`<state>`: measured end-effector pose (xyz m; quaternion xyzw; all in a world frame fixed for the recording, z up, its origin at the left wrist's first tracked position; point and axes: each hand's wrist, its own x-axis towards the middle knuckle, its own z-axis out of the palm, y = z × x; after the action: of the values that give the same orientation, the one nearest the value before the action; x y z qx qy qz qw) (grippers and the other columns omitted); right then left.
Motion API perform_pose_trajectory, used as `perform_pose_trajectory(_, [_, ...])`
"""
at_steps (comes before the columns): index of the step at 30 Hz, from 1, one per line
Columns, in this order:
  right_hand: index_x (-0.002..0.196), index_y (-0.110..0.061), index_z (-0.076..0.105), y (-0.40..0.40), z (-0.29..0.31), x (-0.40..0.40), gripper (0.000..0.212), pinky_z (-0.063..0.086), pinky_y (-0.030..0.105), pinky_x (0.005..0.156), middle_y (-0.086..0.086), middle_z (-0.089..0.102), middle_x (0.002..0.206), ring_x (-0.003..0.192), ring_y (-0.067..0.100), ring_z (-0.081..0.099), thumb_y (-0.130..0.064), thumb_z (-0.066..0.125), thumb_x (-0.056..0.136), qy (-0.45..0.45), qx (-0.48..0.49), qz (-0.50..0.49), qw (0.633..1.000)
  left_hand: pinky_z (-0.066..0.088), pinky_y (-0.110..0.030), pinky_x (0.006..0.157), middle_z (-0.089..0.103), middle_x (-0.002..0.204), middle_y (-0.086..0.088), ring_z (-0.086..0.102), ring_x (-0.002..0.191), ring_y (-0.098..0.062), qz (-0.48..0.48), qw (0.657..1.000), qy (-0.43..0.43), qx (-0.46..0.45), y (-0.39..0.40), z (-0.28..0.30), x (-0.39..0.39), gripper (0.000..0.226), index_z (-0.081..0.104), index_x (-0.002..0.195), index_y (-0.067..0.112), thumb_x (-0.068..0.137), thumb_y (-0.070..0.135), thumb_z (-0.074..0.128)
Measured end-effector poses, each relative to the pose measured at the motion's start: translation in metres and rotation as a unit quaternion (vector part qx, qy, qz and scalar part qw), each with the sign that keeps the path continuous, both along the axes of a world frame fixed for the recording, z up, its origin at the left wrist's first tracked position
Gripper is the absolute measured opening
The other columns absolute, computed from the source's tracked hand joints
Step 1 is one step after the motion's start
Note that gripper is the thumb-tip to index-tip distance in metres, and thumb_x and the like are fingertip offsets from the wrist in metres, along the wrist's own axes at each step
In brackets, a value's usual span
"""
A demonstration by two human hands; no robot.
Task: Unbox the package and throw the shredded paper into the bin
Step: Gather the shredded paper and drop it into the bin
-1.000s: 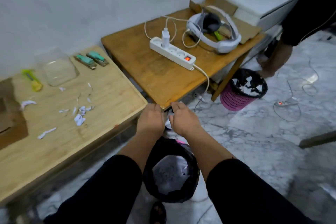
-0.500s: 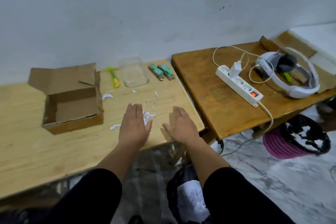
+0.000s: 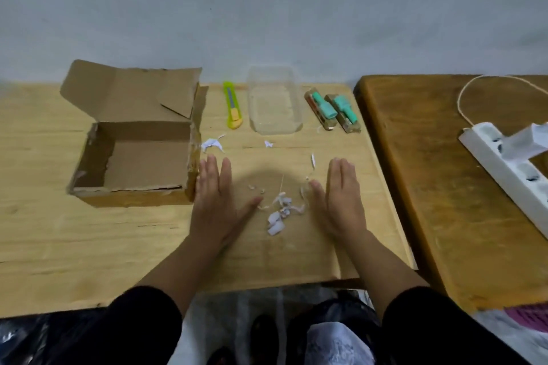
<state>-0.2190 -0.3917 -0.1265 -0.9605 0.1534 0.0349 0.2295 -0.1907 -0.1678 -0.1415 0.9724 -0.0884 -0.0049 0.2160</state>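
A black-lined bin [image 3: 335, 335] holding white paper sits below the near edge of the light wooden table [image 3: 89, 246]. Above it, the left hand [image 3: 216, 204] and right hand [image 3: 341, 204] lie flat, fingers extended, holding nothing, flanking a small pile of white shredded paper scraps [image 3: 280, 213]. The open brown cardboard box [image 3: 136, 151], empty, touches the left hand. Farther back lie a yellow-green utility knife [image 3: 232, 105] and a clear plastic container [image 3: 274, 104].
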Motion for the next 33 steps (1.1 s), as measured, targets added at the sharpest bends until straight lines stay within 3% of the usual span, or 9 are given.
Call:
perform_pose_trajectory(4, [0.148, -0.013, 0.002, -0.007, -0.007, 0.034, 0.069, 0.002, 0.034, 0.12, 0.006, 0.001, 0.159, 0.146, 0.019, -0.005, -0.051, 0.021, 0.095, -0.017, -0.011, 0.055, 0.998, 0.007, -0.046, 0.115, 0.001, 0.155, -0.021, -0.006, 0.144, -0.032, 0.006, 1.0, 0.001, -0.007, -0.007, -0.002, 0.033, 0.104, 0.011, 0.146, 0.011, 0.071, 0.082, 0.022])
perform_pose_trajectory(9, [0.148, -0.01, 0.009, -0.01, -0.01, 0.063, 0.066, 0.007, 0.033, 0.118, 0.009, 0.01, 0.158, 0.147, 0.02, 0.004, -0.045, 0.029, 0.096, -0.051, -0.012, 0.11, 0.993, 0.0, -0.043, 0.116, -0.005, 0.156, -0.017, -0.011, 0.144, -0.029, -0.003, 1.0, 0.01, -0.002, -0.011, -0.001, 0.056, 0.098, 0.007, 0.146, 0.014, 0.075, 0.076, 0.032])
perform_pose_trajectory(16, [0.147, -0.007, 0.014, -0.013, -0.01, 0.087, 0.064, 0.009, 0.034, 0.118, 0.012, 0.014, 0.157, 0.146, 0.022, 0.009, -0.044, 0.027, 0.097, -0.041, -0.026, 0.131, 0.99, 0.0, -0.042, 0.116, 0.007, 0.157, -0.011, -0.003, 0.145, -0.023, -0.017, 0.999, 0.021, 0.02, -0.011, -0.002, 0.061, 0.095, 0.01, 0.147, 0.013, 0.075, 0.074, 0.017])
perform_pose_trajectory(19, [0.146, -0.006, 0.017, -0.014, -0.007, 0.091, 0.061, 0.007, 0.032, 0.117, 0.012, 0.017, 0.156, 0.146, 0.021, 0.009, -0.041, 0.028, 0.098, -0.032, -0.008, 0.143, 0.989, 0.001, -0.039, 0.116, 0.011, 0.157, -0.008, 0.0, 0.145, -0.02, -0.056, 0.998, 0.027, 0.008, -0.01, 0.0, 0.059, 0.093, 0.014, 0.146, 0.012, 0.076, 0.073, 0.013])
perform_pose_trajectory(23, [0.144, -0.009, 0.025, -0.007, -0.001, 0.075, 0.056, 0.02, 0.039, 0.119, 0.011, 0.027, 0.153, 0.143, 0.022, 0.019, -0.038, 0.034, 0.097, -0.036, 0.04, 0.206, 0.977, 0.001, -0.036, 0.116, 0.012, 0.157, -0.004, 0.0, 0.145, -0.016, -0.138, 0.99, 0.034, 0.002, -0.014, 0.001, 0.05, 0.095, 0.012, 0.146, 0.015, 0.075, 0.076, -0.003])
perform_pose_trajectory(26, [0.143, -0.008, 0.029, 0.003, 0.001, 0.057, 0.057, 0.017, 0.031, 0.116, 0.011, 0.029, 0.152, 0.142, 0.023, 0.023, -0.038, 0.032, 0.095, -0.04, 0.058, 0.255, 0.964, -0.007, -0.028, 0.114, 0.007, 0.158, -0.001, -0.009, 0.14, -0.006, -0.19, 0.98, 0.06, 0.001, -0.022, 0.002, 0.039, 0.1, 0.009, 0.147, 0.017, 0.07, 0.078, -0.013])
perform_pose_trajectory(30, [0.141, -0.004, 0.032, 0.012, -0.004, 0.032, 0.064, 0.009, 0.023, 0.115, 0.015, 0.03, 0.151, 0.143, 0.022, 0.021, -0.042, 0.023, 0.091, -0.045, 0.041, 0.289, 0.955, -0.008, -0.025, 0.112, 0.01, 0.157, -0.003, -0.01, 0.138, -0.006, -0.233, 0.971, 0.056, -0.002, -0.029, 0.004, 0.01, 0.095, 0.01, 0.147, 0.016, 0.074, 0.075, -0.009])
perform_pose_trajectory(33, [0.141, -0.006, 0.033, 0.015, -0.006, 0.014, 0.066, 0.012, 0.023, 0.116, 0.014, 0.031, 0.151, 0.14, 0.014, 0.02, -0.048, 0.023, 0.091, -0.044, 0.058, 0.3, 0.951, -0.003, -0.025, 0.114, 0.014, 0.156, -0.002, -0.003, 0.142, -0.008, -0.251, 0.966, 0.059, -0.031, -0.026, 0.004, -0.006, 0.085, 0.01, 0.147, 0.017, 0.081, 0.071, 0.002])
